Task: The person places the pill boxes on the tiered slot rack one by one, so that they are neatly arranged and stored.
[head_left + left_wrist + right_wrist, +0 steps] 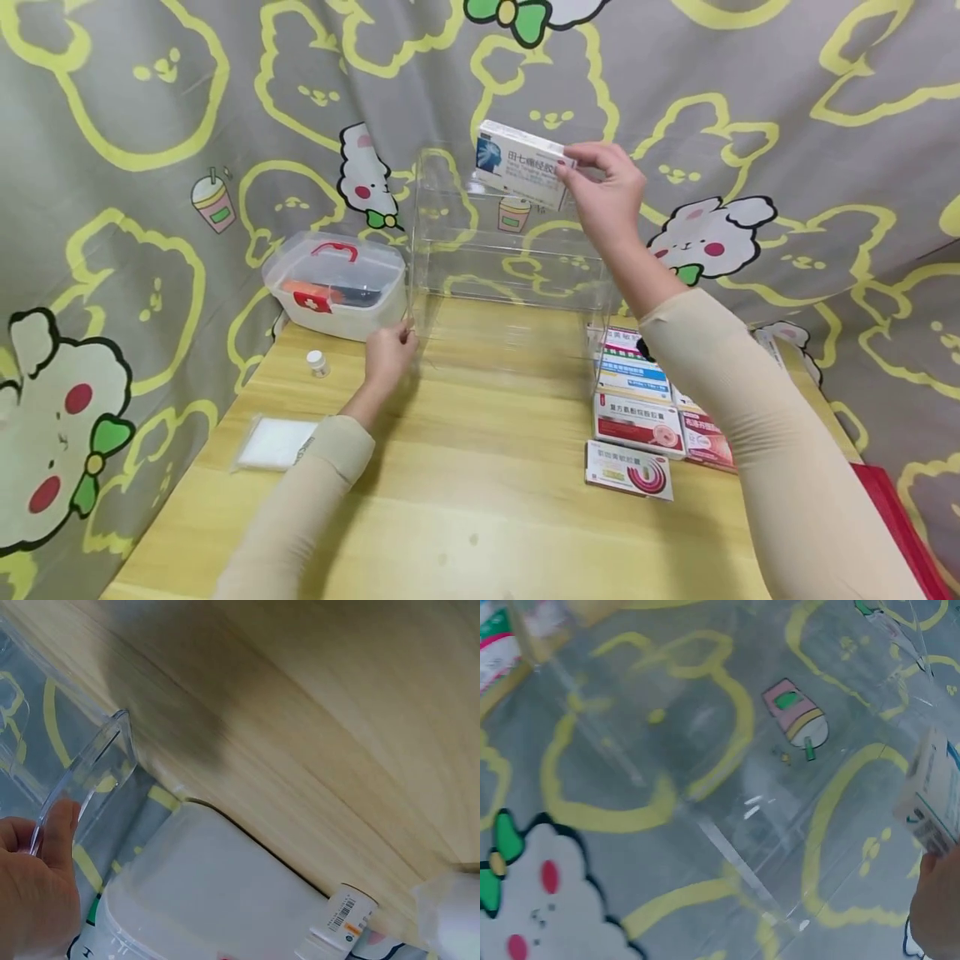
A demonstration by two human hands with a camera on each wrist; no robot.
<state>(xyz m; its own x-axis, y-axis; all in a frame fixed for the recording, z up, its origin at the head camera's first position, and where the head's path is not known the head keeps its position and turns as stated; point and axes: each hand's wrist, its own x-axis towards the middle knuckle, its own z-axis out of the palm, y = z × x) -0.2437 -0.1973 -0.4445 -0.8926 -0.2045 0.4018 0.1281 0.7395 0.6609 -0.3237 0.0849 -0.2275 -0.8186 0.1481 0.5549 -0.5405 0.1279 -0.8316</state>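
My right hand (609,187) pinches one end of a white medicine box (519,165) with a blue head picture, held up at the top of a clear acrylic shelf (517,296). In the right wrist view the medicine box (932,795) shows its side at the right edge, with part of the right hand (939,904) below it. Low on the shelf's left side, my left hand (390,360) grips the clear edge between thumb and fingers. The left wrist view shows this left hand (41,877) around the transparent panel (94,769).
A first-aid box (337,287) with a red handle stands at the left, near a small white bottle (317,363) and a white packet (276,442). Several medicine boxes (637,423) lie at the right. A patterned curtain (300,100) hangs behind the wooden table (480,500).
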